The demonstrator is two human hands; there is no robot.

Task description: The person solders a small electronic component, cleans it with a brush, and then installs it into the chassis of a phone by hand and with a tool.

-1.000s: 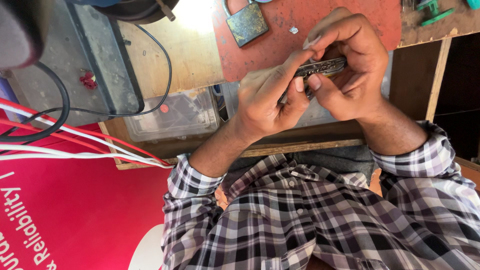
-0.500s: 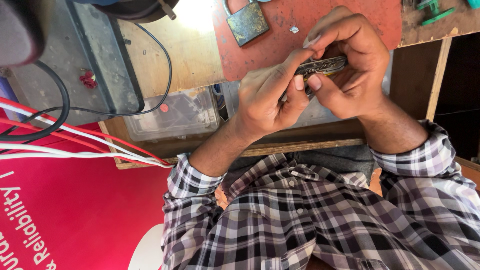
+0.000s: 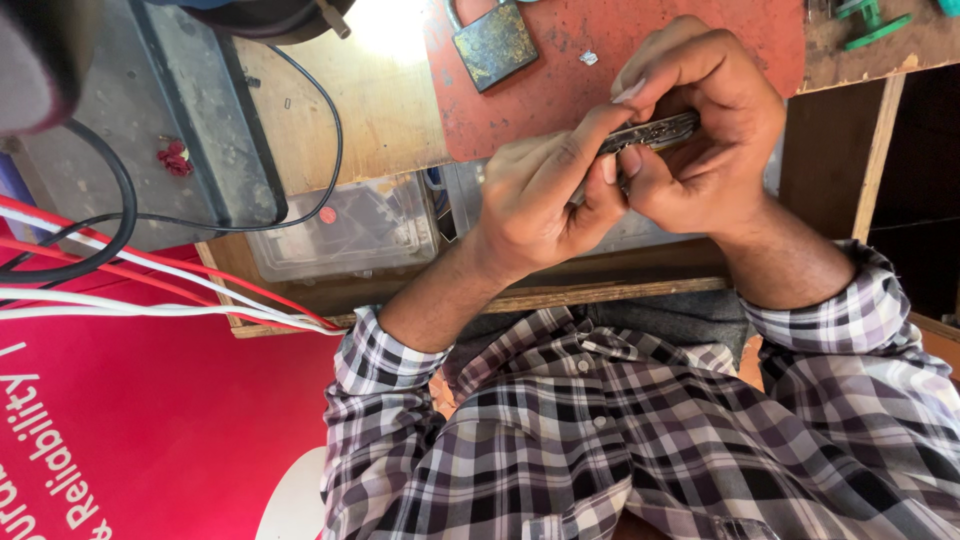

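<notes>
Both of my hands are raised together over the edge of a workbench, gripping a small, flat, dark metal piece [image 3: 655,132]. My left hand [image 3: 540,195] pinches its left end with thumb and forefinger. Curled over the top, my right hand [image 3: 705,120] hides most of the piece in its fingers. I cannot tell what kind of piece it is. My checked shirt sleeves [image 3: 400,370] fill the lower part of the view.
A worn brass padlock [image 3: 493,42] lies on the red-brown bench top [image 3: 560,95] just beyond my hands. Clear plastic boxes [image 3: 345,230] sit in a wooden tray below the bench. Black cable [image 3: 325,150], red and white wires [image 3: 150,290] and a red panel [image 3: 170,420] lie left. Green tools [image 3: 872,20] are far right.
My hands stay in the same place on the metal piece; only the fingers shift slightly.
</notes>
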